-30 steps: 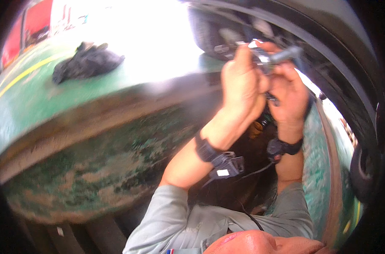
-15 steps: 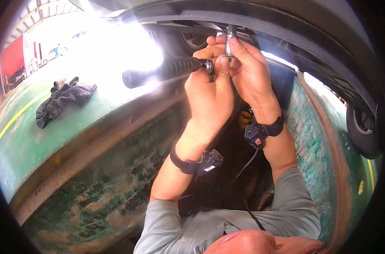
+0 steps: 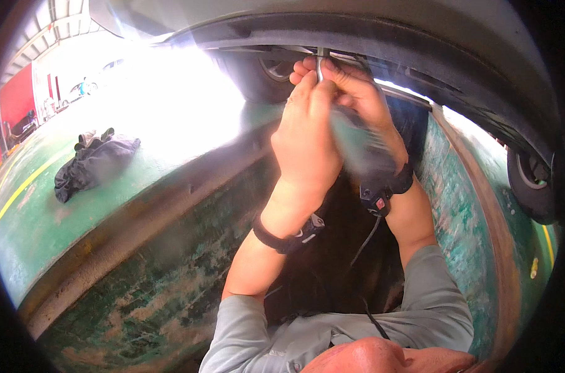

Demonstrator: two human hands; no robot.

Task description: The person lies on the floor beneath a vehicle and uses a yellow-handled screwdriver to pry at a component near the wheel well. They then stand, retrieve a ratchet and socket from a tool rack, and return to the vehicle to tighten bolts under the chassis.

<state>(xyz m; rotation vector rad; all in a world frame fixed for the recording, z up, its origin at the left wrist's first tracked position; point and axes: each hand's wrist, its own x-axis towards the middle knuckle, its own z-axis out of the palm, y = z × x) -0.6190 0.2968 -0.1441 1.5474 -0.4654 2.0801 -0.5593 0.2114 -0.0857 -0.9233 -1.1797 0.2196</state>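
Both arms are raised to the underside of a car (image 3: 382, 37). A shiny metal socket (image 3: 320, 69) points up beneath its edge; the fastener it may sit on is hidden. My right hand (image 3: 364, 96) has thumb and fingers closed round the socket. Just below, my left hand (image 3: 307, 140) is closed on the ratchet wrench, whose head is covered by the fingers. The wrench's dark handle (image 3: 363, 146) is smeared by motion and lies across in front of my right wrist.
Walls of a green, worn pit (image 3: 139, 292) rise on both sides of me. A dark cloth (image 3: 96, 165) lies on the floor at the left. Car wheels (image 3: 531, 183) stand at the right and beyond my hands. Straps with small black devices (image 3: 375, 198) circle my wrists.
The ratchet handle has swung from pointing left to pointing right and toward me. My left hand has turned with it. My right hand stays at the socket.
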